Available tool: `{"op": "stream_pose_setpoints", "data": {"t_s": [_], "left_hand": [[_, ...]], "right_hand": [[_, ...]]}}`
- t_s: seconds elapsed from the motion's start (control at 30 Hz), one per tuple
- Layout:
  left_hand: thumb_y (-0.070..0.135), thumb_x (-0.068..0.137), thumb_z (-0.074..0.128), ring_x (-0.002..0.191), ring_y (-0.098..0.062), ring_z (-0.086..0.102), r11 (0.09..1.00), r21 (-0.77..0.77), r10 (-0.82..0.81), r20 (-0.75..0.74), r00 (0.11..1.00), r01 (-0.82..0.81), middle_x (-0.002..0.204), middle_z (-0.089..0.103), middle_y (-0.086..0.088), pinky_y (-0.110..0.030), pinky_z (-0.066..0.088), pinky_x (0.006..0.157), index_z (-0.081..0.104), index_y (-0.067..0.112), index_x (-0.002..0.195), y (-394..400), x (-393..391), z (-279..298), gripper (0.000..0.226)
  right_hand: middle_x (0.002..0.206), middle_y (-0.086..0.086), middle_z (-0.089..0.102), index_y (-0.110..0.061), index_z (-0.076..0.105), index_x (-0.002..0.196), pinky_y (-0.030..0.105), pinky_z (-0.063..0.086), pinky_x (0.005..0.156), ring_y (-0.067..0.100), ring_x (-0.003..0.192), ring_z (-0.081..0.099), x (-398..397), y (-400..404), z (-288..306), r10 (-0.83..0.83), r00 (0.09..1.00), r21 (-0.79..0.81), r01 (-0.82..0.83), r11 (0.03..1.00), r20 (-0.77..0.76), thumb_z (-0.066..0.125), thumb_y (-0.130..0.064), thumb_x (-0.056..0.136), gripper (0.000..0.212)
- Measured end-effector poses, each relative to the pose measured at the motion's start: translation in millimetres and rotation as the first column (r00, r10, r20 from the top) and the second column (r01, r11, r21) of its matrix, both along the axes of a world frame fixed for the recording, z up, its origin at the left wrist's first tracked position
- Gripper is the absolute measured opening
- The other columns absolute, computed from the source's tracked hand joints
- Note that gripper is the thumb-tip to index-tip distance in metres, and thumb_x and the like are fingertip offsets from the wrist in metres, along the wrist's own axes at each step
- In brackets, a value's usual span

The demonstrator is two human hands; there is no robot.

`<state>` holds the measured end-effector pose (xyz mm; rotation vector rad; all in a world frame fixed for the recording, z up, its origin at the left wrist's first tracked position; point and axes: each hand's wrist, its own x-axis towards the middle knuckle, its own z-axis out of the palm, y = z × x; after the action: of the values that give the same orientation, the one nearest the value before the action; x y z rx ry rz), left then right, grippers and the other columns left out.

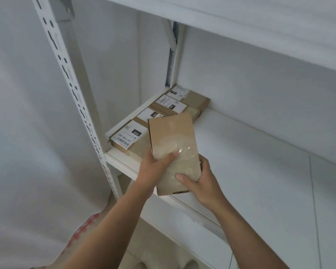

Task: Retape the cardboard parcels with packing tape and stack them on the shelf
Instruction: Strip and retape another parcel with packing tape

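Observation:
I hold a flat cardboard parcel (pixel 172 146) with clear tape over its face, tilted above the front edge of the white shelf (pixel 250 156). My left hand (pixel 153 169) grips its left side, thumb on top. My right hand (pixel 200 181) grips its lower right corner, thumb pressed on the taped face. Several cardboard parcels with white shipping labels (pixel 128 136) lie in a row along the shelf's left side, running to the back corner. The held parcel hides part of that row.
A white slotted upright (pixel 74 90) stands at the shelf's left front. Another shelf board (pixel 241 14) hangs overhead. A lower shelf (pixel 182 230) lies below. A red and white patterned object (pixel 83 228) shows at lower left.

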<state>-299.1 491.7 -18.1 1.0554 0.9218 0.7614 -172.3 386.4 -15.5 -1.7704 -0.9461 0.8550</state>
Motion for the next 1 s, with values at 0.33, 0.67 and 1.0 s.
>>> {"op": "stream_pose_setpoints", "data": {"t_s": [0.33,0.67,1.0], "left_hand": [[0.046,0.095,0.062,0.093,-0.008,0.072,0.993,0.110,0.055,-0.081,0.995,-0.046,0.101,0.075,0.013,-0.037,0.059,0.084,0.064,0.034,0.108,12,5,4,0.018],[0.056,0.096,0.053,0.110,-0.024,0.069,0.956,-0.278,0.151,0.205,0.967,-0.090,0.124,0.069,-0.004,-0.055,0.055,0.092,0.051,0.017,0.135,15,16,-1,0.054],[0.079,0.069,0.065,0.125,-0.011,0.058,0.972,-0.194,-0.092,0.208,0.974,0.133,0.134,0.061,0.015,-0.048,0.042,0.111,0.045,0.038,0.142,-11,45,-3,0.086]], "right_hand": [[0.108,-0.026,0.069,-0.037,0.055,0.129,0.005,0.045,0.074,-0.007,0.099,0.065,4,10,11,-0.017,0.998,0.062,0.020,0.998,-0.054,0.054,-0.033,0.101,0.028],[0.108,0.001,0.069,-0.019,0.063,0.115,0.037,0.058,0.075,0.021,0.097,0.069,11,28,6,-0.321,0.812,0.088,0.411,0.907,-0.488,0.058,-0.034,0.098,0.023],[0.127,-0.015,0.053,-0.026,0.039,0.142,0.014,0.052,0.084,0.005,0.109,0.063,12,14,3,-0.388,0.906,0.229,0.420,0.878,-0.173,0.071,-0.022,0.092,0.059]]}}
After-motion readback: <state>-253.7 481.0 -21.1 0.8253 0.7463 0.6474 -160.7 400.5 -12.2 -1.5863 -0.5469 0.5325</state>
